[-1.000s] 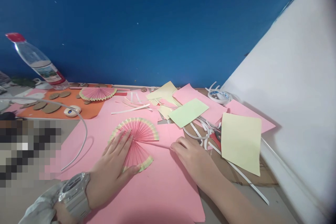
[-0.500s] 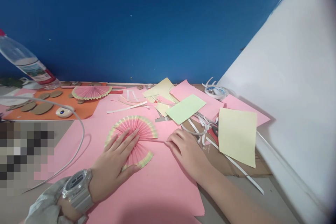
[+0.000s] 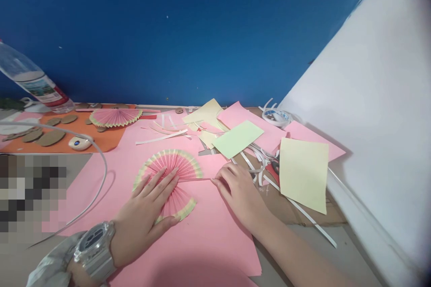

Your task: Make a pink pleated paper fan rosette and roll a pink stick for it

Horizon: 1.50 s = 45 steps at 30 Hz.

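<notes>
A pleated pink paper fan (image 3: 180,168) with a yellow-green rim lies on a large pink sheet (image 3: 188,237). My left hand (image 3: 146,208), a watch on its wrist, lies flat on the fan with fingers stretched out, pressing it down. My right hand (image 3: 237,190) rests just right of the fan. Its fingers are pinched on the end of a thin pink paper strip (image 3: 198,180) that runs out from the fan's centre.
Yellow, green and pink paper sheets, white strips and a tape roll (image 3: 278,117) litter the right side. A second fan (image 3: 114,116), cardboard ovals and a water bottle (image 3: 32,81) sit at the far left on an orange sheet. A white cable (image 3: 97,175) curves on the left.
The view has shifted slightly. My right hand has slid a little left toward the fan along the strip. My left hand stays pressed on the fan.
</notes>
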### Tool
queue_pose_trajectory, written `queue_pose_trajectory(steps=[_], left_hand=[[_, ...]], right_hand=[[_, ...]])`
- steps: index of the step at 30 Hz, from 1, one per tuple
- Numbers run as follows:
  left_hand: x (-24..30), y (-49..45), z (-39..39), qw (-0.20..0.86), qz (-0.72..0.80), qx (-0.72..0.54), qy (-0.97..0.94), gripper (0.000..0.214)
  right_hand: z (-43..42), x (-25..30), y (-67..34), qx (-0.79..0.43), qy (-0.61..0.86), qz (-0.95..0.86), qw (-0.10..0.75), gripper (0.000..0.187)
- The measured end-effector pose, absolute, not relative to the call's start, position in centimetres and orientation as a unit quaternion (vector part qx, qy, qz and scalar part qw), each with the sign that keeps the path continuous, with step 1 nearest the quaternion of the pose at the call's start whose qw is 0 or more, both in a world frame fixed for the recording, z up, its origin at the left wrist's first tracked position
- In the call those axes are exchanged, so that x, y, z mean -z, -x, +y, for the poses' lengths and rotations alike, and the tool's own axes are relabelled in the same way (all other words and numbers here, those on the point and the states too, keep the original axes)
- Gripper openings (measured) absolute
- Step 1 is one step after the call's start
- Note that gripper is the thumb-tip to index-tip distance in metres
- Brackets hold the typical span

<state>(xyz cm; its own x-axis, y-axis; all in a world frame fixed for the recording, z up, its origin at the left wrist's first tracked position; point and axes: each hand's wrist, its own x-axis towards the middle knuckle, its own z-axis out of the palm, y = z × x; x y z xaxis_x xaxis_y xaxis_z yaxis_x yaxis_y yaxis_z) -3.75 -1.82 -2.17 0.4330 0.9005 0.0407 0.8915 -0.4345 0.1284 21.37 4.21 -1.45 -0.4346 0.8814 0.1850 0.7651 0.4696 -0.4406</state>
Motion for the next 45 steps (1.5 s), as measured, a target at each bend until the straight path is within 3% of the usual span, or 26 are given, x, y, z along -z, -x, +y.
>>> queue_pose_trajectory(steps=[10,17,24,26,33,45], left_hand=[[1.7,2.7,-2.1,0.03,0.55,-0.076,-0.831,0.065],[1.7,3.1,-2.3,0.101,0.509,-0.039,-0.854,0.068],[-1.2,3.6,-0.2,0.23,0.538,-0.196,-0.787,0.029],[-2.1,3.8,1.2,0.233,0.526,-0.175,-0.799,0.022],[-2.7,3.1,4.5,0.189,0.464,-0.059,-0.863,0.026],[-2.9,2.9,5.6,0.2,0.414,-0.02,-0.888,0.027]], right_hand=[[3.8,1.1,-21.0,-0.178,0.459,-0.851,0.183,0.013],[3.6,0.9,-20.9,-0.165,0.456,-0.858,0.172,0.007],[3.4,1.5,-20.8,-0.089,0.442,-0.879,0.156,0.012],[3.4,1.7,-20.8,-0.088,0.443,-0.878,0.157,0.013],[3.6,1.8,-21.0,-0.094,0.44,-0.879,0.158,0.014],[3.5,1.7,-20.6,-0.112,0.44,-0.878,0.15,0.013]])
